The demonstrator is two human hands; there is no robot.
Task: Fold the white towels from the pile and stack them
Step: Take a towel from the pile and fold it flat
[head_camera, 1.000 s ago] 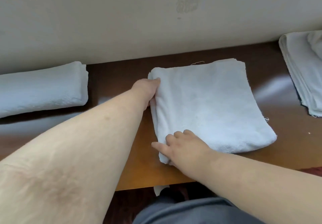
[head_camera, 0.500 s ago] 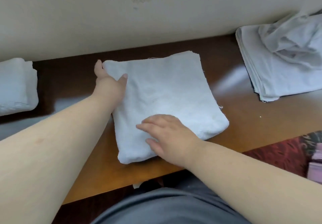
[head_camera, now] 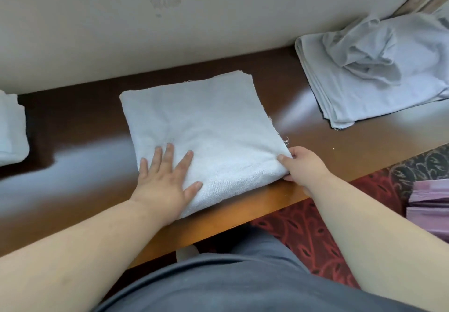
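A white towel [head_camera: 201, 127], folded into a thick square, lies on the brown table [head_camera: 85, 136] in front of me. My left hand [head_camera: 165, 178] presses flat on its near left part, fingers spread and straight. My right hand [head_camera: 301, 166] grips the towel's near right corner, thumb on top and fingers under the edge. At the back right sits the pile of white towels [head_camera: 379, 68], flat layers with a crumpled one on top. A folded white towel [head_camera: 11, 129] shows at the left edge.
A pale wall [head_camera: 218, 20] runs along the table's far side. Red patterned carpet [head_camera: 315, 234] lies below the table's near edge. A pink-purple stack [head_camera: 432, 204] sits at the right, low down. My grey-clothed lap [head_camera: 230, 285] is under the table edge.
My left hand moved from the towel's far left corner to its near left part and now lies flat. My right hand slid from the near middle to the near right corner and took hold.
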